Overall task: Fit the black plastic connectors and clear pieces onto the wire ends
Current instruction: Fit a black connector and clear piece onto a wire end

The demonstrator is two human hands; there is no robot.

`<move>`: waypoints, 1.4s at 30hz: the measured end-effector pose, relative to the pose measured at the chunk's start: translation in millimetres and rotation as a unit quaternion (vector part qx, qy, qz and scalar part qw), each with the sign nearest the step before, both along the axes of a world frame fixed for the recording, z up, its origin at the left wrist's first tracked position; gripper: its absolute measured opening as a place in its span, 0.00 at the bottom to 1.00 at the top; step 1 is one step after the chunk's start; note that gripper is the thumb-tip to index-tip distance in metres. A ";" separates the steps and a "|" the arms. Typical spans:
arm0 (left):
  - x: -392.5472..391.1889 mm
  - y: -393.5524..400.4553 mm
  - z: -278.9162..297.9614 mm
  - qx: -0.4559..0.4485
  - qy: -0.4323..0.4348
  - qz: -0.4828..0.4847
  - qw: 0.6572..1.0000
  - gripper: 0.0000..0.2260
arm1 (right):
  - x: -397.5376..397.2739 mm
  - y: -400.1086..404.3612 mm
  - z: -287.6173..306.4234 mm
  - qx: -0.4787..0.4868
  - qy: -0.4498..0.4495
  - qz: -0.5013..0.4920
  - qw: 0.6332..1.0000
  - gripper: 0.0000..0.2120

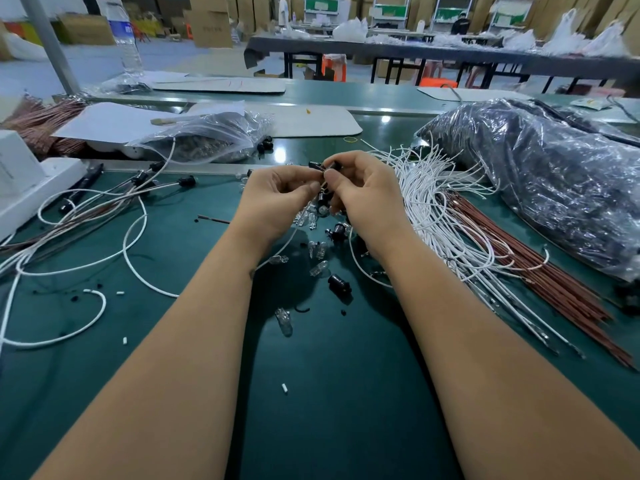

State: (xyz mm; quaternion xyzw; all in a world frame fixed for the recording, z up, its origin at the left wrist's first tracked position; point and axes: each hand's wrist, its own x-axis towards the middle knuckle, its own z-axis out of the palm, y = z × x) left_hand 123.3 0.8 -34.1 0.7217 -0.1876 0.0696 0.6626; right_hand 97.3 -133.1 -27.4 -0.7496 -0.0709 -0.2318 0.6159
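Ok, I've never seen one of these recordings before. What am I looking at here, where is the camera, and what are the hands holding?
There is no machine here: a person works with two bare hands, and the single camera sits on their head, looking forward and down. The left hand and right hand meet above a green table, both pinching a small black connector between fingertips; how a wire enters it is hidden by the fingers. Under the hands lie loose clear pieces and another black connector. To the right lies a bundle of white wires beside brown wires and a large plastic bag. To the left lie wires already carrying black connectors.
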 end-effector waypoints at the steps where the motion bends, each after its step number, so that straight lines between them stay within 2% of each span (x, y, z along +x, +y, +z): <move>1: -0.5 -1.4 -0.5 0.008 -0.010 0.013 1.000 0.06 | 0.5 -0.2 -0.5 0.016 0.005 0.006 1.000 0.05; 4: 1.2 -2.5 -2.0 0.020 -0.016 0.037 0.999 0.06 | 2.3 -0.6 -1.7 0.070 0.034 0.026 0.997 0.08; 7: 3.9 1.2 -1.1 -0.018 -0.005 0.008 1.000 0.09 | 3.3 -1.2 -0.7 0.109 0.043 0.036 0.992 0.11; 11: 4.3 2.4 -0.4 -0.082 -0.026 -0.038 0.996 0.10 | 2.2 0.1 -0.9 0.123 0.043 0.035 0.991 0.07; 20: 9.0 3.6 -1.3 -0.148 0.020 -0.066 0.987 0.10 | -1.5 0.1 -1.0 0.099 0.035 0.040 0.994 0.07; 27: 6.3 2.3 -0.6 -0.158 0.043 -0.067 0.984 0.09 | -4.1 -1.1 1.0 0.030 0.017 0.002 0.999 0.06; 35: 5.2 3.7 0.3 -0.117 0.030 -0.015 0.993 0.08 | -6.4 2.9 6.9 0.041 0.015 0.011 0.999 0.04; 38: 3.8 2.9 0.0 -0.049 0.002 0.023 0.999 0.07 | -5.8 5.6 7.5 0.040 0.016 0.019 0.999 0.06; 42: 1.8 0.5 -1.9 0.030 -0.015 0.037 0.999 0.07 | -4.1 4.8 4.2 0.011 0.014 -0.003 1.000 0.02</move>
